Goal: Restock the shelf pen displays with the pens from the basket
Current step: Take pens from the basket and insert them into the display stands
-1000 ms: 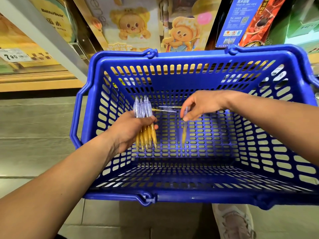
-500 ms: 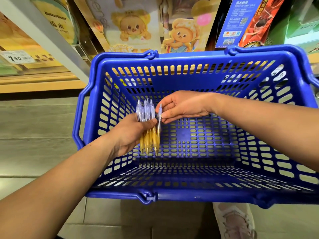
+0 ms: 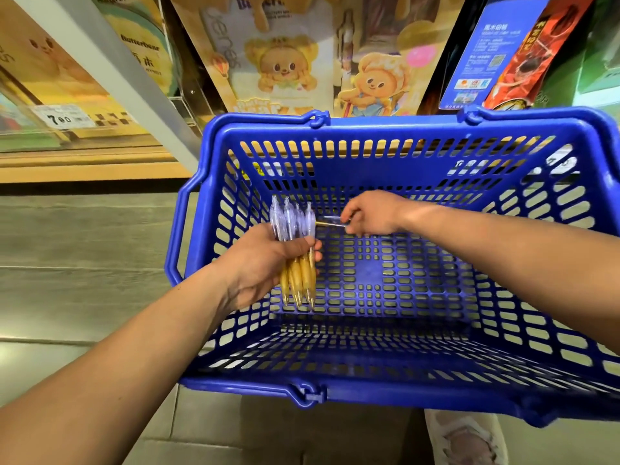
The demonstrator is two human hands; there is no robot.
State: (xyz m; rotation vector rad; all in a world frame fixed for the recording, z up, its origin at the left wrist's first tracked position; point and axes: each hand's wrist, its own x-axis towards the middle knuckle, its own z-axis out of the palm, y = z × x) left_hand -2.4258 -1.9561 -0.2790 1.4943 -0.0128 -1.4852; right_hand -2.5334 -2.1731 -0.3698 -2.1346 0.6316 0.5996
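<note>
L hand [image 3: 265, 266] grip is wrapped round a bunch of pens [image 3: 297, 243], clear clicker ends up and yellow tips down, held over the left part of the blue basket [image 3: 385, 129]. R hand [image 3: 369, 213] grip is narrow, fingertips pinching the end of a loose pen [image 3: 330, 224] that lies approx flat low in the basket near its far wall, just right of the bunch. Beyond the far rim stands the shelf w/ bear display cards [image 3: 285, 72], a price tag [image 3: 63, 119] off to the left, and a shoe [image 3: 466, 437] on the floor below the basket.
</note>
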